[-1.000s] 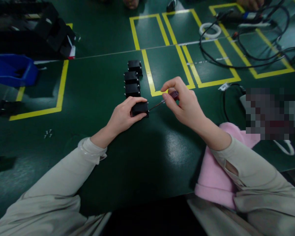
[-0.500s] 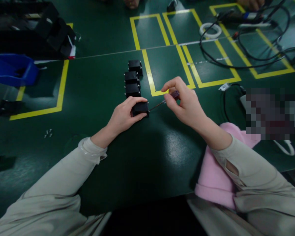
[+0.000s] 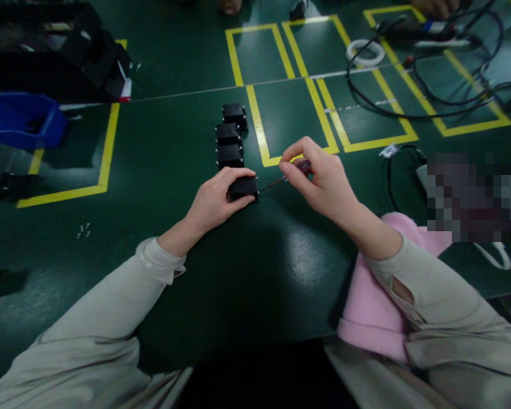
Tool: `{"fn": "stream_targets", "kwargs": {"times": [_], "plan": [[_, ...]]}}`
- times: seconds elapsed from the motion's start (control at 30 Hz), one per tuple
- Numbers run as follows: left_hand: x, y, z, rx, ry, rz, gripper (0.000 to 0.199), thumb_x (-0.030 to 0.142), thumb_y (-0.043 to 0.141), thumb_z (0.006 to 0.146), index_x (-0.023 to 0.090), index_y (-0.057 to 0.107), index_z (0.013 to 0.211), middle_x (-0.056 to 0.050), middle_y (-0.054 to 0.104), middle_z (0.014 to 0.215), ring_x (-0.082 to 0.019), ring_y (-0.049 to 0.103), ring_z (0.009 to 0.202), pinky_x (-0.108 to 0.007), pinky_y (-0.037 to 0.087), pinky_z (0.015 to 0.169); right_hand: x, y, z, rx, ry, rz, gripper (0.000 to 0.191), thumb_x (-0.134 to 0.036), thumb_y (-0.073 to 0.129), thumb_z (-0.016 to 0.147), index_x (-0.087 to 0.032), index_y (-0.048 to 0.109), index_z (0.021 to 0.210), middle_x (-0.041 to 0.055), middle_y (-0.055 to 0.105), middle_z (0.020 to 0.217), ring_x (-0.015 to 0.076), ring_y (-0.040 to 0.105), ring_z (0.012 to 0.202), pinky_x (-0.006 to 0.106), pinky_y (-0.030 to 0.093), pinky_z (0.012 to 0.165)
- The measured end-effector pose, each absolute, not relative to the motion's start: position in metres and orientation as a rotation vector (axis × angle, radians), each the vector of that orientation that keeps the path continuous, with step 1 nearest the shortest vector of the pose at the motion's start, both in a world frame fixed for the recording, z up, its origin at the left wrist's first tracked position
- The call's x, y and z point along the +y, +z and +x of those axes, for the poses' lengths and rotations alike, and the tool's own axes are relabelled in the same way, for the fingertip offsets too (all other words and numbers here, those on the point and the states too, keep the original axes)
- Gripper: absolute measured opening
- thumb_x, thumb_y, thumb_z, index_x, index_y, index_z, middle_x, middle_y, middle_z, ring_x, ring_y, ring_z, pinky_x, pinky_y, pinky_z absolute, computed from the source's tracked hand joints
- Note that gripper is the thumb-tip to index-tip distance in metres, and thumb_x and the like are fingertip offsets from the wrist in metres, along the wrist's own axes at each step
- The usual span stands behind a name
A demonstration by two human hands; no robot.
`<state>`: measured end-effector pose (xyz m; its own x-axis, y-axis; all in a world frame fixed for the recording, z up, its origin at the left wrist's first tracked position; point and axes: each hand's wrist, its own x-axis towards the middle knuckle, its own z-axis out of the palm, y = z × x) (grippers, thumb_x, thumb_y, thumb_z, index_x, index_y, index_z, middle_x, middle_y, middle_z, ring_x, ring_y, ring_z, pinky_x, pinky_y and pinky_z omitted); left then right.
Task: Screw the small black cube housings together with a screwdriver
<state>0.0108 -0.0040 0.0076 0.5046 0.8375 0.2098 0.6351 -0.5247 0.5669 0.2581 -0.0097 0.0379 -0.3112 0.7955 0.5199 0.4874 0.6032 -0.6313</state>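
Note:
My left hand [image 3: 215, 199] grips a small black box-shaped part [image 3: 243, 186] on the table, thumb and index finger along its two long sides. In my right hand [image 3: 317, 176] is a screwdriver [image 3: 272, 184] with a dark reddish handle, pinched between thumb and fingers. Its tip meets a screw at the right end of the black part. Three more black parts stand in a column just beyond: one nearest [image 3: 230, 154], one in the middle [image 3: 227, 133] and one farthest [image 3: 234, 113], with small shiny screws at their ends.
Several loose screws [image 3: 84, 230] lie to the left. A blue bin [image 3: 25, 120] and dark stacked trays [image 3: 68, 57] stand at upper left. A pink cloth [image 3: 370, 307] lies under my right forearm. Cables [image 3: 409, 116] and a white ring [image 3: 365, 53] are at upper right. Other people's hands show at the far edge.
My right hand's fingers have shifted slightly around the screwdriver handle. My left hand and the black part have stayed in place.

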Motion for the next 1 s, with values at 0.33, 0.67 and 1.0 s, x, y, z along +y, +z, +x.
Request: {"fn": "stream_targets", "kwargs": {"times": [0.33, 0.67, 1.0], "plan": [[-0.006, 0.0078, 0.0115, 1.226, 0.652, 2.337, 0.044, 0.033, 0.068, 0.09, 0.022, 0.059, 0.131, -0.005, 0.066, 0.124, -0.024, 0.064, 0.114, -0.035, 0.05, 0.098, -0.0099, 0.0384, 0.2582, -1.984, 0.454, -1.008, 0.015, -0.035, 0.051, 0.099, -0.02, 0.056, 0.097, -0.0007, 0.06, 0.084, 0.0094, 0.058, 0.068, 0.025, 0.046, 0.062], [-0.0051, 0.008, 0.0104, 1.22, 0.661, 2.341, 0.044, 0.033, 0.069, 0.09, 0.022, 0.059, 0.131, -0.006, 0.066, 0.126, -0.024, 0.064, 0.116, -0.035, 0.049, 0.099, -0.0108, 0.0394, 0.258, -1.994, 0.467, -1.035, 0.017, -0.037, 0.05, 0.1, -0.021, 0.056, 0.098, -0.0008, 0.061, 0.084, 0.0099, 0.058, 0.066, 0.026, 0.046, 0.064], [-0.0047, 0.0075, 0.0102, 1.221, 0.651, 2.343, 0.044, 0.035, 0.068, 0.091, 0.023, 0.059, 0.132, -0.005, 0.065, 0.126, -0.024, 0.064, 0.115, -0.035, 0.049, 0.099, -0.0116, 0.04, 0.2568, -1.984, 0.458, -1.042, 0.015, -0.034, 0.049, 0.1, -0.02, 0.055, 0.102, -0.0027, 0.058, 0.078, 0.0091, 0.055, 0.062, 0.025, 0.043, 0.062]]}}
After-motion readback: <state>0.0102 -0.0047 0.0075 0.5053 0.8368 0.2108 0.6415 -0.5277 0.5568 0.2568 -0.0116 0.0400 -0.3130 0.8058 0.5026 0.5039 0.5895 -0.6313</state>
